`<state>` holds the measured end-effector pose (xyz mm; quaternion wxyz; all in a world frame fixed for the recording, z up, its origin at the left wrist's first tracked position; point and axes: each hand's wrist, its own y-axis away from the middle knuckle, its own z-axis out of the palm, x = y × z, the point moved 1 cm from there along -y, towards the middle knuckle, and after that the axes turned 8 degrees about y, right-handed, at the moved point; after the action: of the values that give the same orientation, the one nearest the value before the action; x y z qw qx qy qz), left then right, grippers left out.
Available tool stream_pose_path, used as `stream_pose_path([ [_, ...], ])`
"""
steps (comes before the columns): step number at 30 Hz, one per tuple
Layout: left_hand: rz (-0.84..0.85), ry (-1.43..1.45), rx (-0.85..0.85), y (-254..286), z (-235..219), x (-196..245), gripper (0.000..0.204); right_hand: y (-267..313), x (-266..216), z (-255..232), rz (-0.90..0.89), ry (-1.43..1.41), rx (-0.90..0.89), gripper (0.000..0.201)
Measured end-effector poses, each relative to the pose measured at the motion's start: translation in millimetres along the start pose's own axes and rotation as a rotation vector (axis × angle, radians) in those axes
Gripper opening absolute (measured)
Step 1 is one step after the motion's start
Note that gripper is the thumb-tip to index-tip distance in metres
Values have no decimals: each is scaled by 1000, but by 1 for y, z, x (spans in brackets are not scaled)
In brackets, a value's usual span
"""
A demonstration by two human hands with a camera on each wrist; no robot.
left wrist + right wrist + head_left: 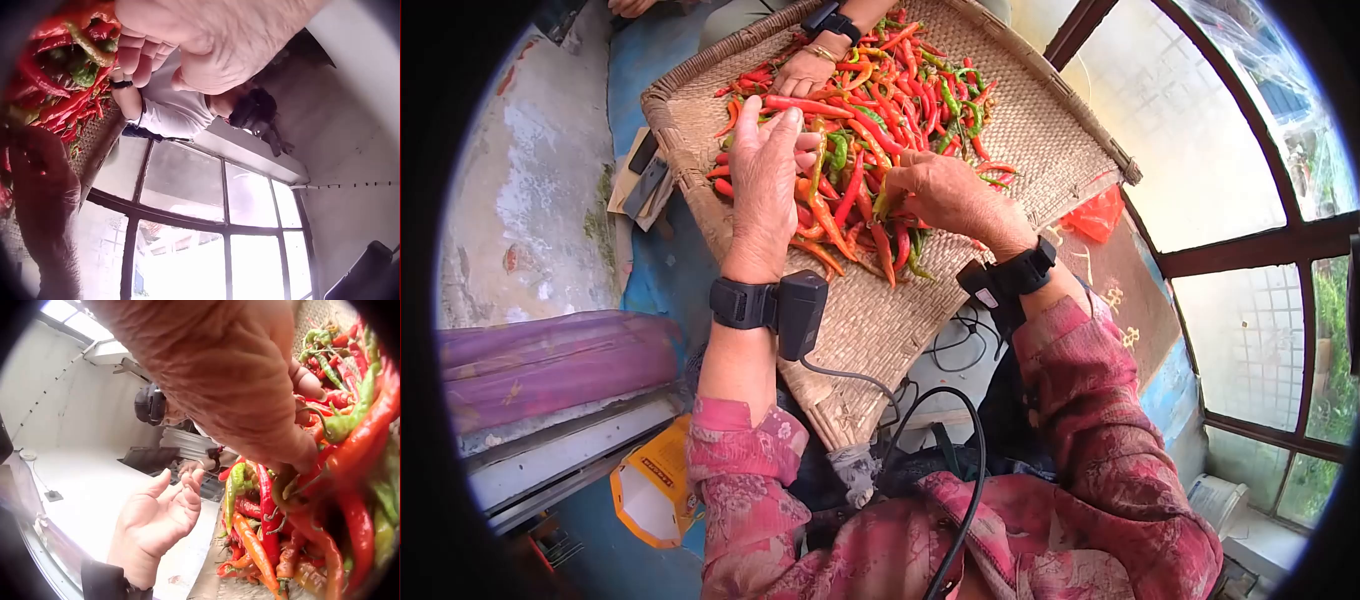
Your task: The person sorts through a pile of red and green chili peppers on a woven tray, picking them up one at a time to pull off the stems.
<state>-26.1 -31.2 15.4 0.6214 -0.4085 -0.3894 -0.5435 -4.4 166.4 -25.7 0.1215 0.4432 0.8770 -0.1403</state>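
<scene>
Red, orange and green chili peppers point(870, 130) lie heaped on a woven tray point(850, 360). My left hand point(765, 175) is raised at the heap's left side, its fingers loosely bent and nothing in the palm, as the right wrist view also shows. A long red chili pepper point(808, 105) appears just past its fingertips in the head view. Reaching into the near right of the heap, my right hand point(950, 195) has its fingers curled down and pinches a yellow-green chili pepper point(884, 198). Its fingertips are partly hidden among the peppers.
Another person's hand point(805, 72) reaches into the far side of the heap. A red plastic bag point(1093, 215) lies beyond the tray's right edge, near framed windows point(1240, 330). At left are a purple roll point(560, 365) and a yellow box point(658, 480). Camera cables point(975, 430) hang below my wrists.
</scene>
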Motion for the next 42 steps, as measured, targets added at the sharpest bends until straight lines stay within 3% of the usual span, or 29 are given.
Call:
stream_pose_path([
  [2, -27, -128, -97, 7, 7, 2, 44, 1, 4, -5, 4, 22, 181, 10],
  [3, -25, -126, -98, 11, 10, 3, 44, 1, 6, -8, 4, 24, 182, 10],
  [5, -148, -229, -306, 21, 19, 2, 30, -4, 13, -18, 25, -74, 362, 13],
  [6, -162, -263, -309, 27, 24, 1, 26, -3, 6, -26, 154, -206, 324, 15],
  [9, -142, -314, -380, 31, 26, -6, 27, -5, 1, -27, 251, -427, 442, 14],
  [10, -139, -310, -383, 31, 27, -7, 28, -7, 2, -24, 183, -430, 524, 15],
  [11, -138, -311, -385, 31, 27, -9, 28, -8, 4, -24, 184, -429, 526, 15],
  [14, -104, -297, -344, 31, 30, -11, 31, -11, 7, -27, 153, -833, 515, 18],
  [17, -172, -315, -360, 31, 32, -9, 34, -9, -2, -32, 193, -1036, 467, 18],
  [19, -361, -257, -558, 31, 32, -14, 38, -9, 0, -30, 177, -1040, 449, 16],
  [21, -362, -223, -561, 32, 33, -17, 34, -8, 5, -29, 221, -1142, 509, 15],
  [23, -263, -174, -449, 27, 30, -19, 30, -9, 11, -28, 205, -1325, 577, 14],
  [25, -188, -218, -352, 21, 25, -13, 26, -4, 12, -34, 320, -1429, 580, 11],
  [26, -137, -212, -236, 15, 19, -11, 26, -4, 13, -31, 316, -1429, 580, 11],
  [27, -83, -203, -122, 10, 14, -7, 27, -5, 9, -30, 266, -934, 448, 9],
  [28, -27, -249, -115, 6, 8, -6, 34, -6, 6, -29, 211, -441, 309, 8],
  [29, -27, -247, -116, 2, 4, -10, 34, -2, 0, -22, 205, -260, 167, 9],
  [31, 238, -471, 31, -4, -1, -13, 44, -2, -2, 5, -51, 135, 167, 21],
  [32, 178, -444, 22, -1, -1, -11, 52, 0, 0, 12, 31, 91, 53, 21],
  [35, 107, -458, -82, 8, 6, 0, 50, -4, -8, 16, -42, 282, 102, 21],
  [37, 162, -471, -89, 9, 8, -2, 43, -8, -4, 16, -96, 271, 136, 17],
  [39, -44, -353, -198, 14, 8, -1, 37, -11, 1, 13, -7, 25, 121, 17],
  [40, -71, -334, -209, 16, 11, 1, 32, -13, -2, 0, -45, -30, 241, 17],
  [41, -68, -333, -201, 19, 13, 0, 32, -13, -3, -13, 70, -200, 190, 19],
  [42, -92, -319, -254, 21, 16, -1, 31, -15, -2, -19, 76, -368, 259, 20],
])
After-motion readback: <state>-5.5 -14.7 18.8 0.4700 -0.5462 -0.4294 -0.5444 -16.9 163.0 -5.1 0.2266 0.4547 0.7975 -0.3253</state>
